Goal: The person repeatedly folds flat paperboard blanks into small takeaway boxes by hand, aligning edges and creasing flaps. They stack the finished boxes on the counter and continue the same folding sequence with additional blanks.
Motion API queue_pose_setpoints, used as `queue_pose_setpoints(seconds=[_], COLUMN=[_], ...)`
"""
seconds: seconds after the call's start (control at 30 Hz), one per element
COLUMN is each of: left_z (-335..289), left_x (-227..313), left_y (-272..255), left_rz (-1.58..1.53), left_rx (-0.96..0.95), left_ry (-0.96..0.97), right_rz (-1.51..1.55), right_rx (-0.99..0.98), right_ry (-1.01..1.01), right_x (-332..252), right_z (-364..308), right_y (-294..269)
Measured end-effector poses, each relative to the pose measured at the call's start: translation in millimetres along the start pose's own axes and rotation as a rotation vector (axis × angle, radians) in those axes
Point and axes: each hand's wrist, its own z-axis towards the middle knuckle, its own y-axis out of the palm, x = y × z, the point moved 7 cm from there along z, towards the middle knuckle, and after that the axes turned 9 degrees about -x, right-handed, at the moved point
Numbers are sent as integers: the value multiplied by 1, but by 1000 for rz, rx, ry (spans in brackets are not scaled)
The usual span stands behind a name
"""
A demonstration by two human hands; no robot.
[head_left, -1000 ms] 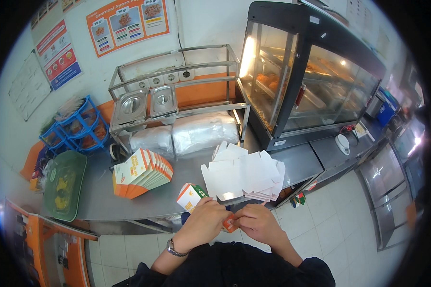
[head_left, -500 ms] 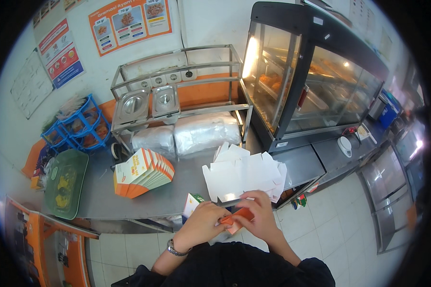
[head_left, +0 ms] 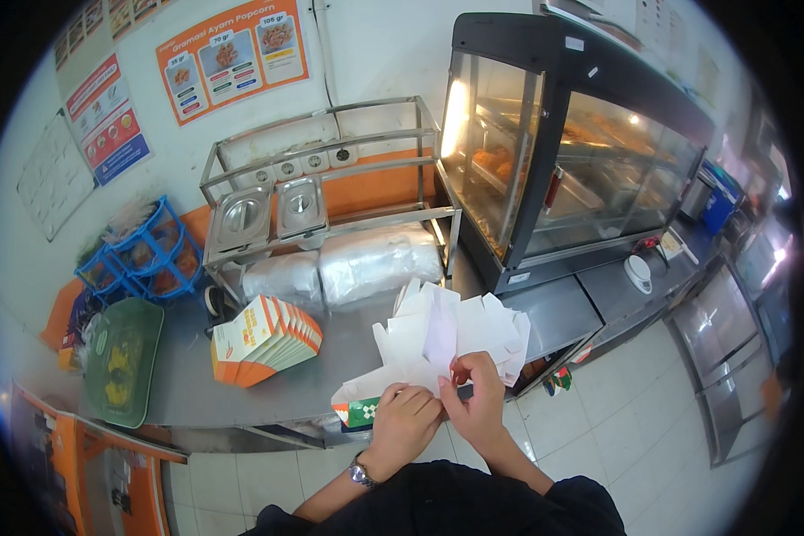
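Between my hands is a cardboard food box [head_left: 406,364], partly unfolded, its white inside facing up and a green-and-orange printed panel showing at its left end. My left hand [head_left: 406,423], with a metal watch on the wrist, is closed over its near edge, fingers bent on top. My right hand [head_left: 475,399] pinches the near right edge between thumb and fingers. Beyond and to the right lie white unfolded boxes [head_left: 496,338], partly covered by the one I hold. Further left on the counter [head_left: 348,335] stands a fanned stack of folded orange-and-cream boxes [head_left: 268,338].
Plastic-wrapped bundles [head_left: 380,263] lie under a metal rack [head_left: 431,214] with lidded steel pans [head_left: 302,207]. A heated display case [head_left: 531,170] stands at the right. To the left are a green tray [head_left: 127,362] and blue baskets [head_left: 156,250]. A white scale [head_left: 638,274] sits far right.
The box has been opened out: its orange outside showed between my hands, and now its white inside lies spread upward. My left hand has shifted slightly right, and the view has tilted a little.
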Motion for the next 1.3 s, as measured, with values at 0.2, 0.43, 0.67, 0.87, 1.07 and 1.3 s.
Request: queue_pose_setpoints(seconds=[0.2, 0.43, 0.67, 0.87, 1.07, 1.3], left_z=[-20, -39, -12, -17, -29, -32], left_x=[-53, -93, -55, -43, -51, -54], left_y=[5, 3, -43, -21, -9, -12], left_rz=[-715, -1159, -155, -441, -735, -708], left_rx=[74, 111, 129, 176, 289, 316], left_ry=[-432, -691, -268, -417, -502, -489], right_rz=[-274, -300, -109, 104, 219, 366], right_rx=[41, -52, 49, 74, -15, -62], right_ry=[-464, -608, -283, -127, -2, 81], right_x=[-23, -25, -6, -8, -2, 2], right_z=[-3, -10, 0, -2, -1, -1], right_y=[-1, 3, -7, 9, 13, 24])
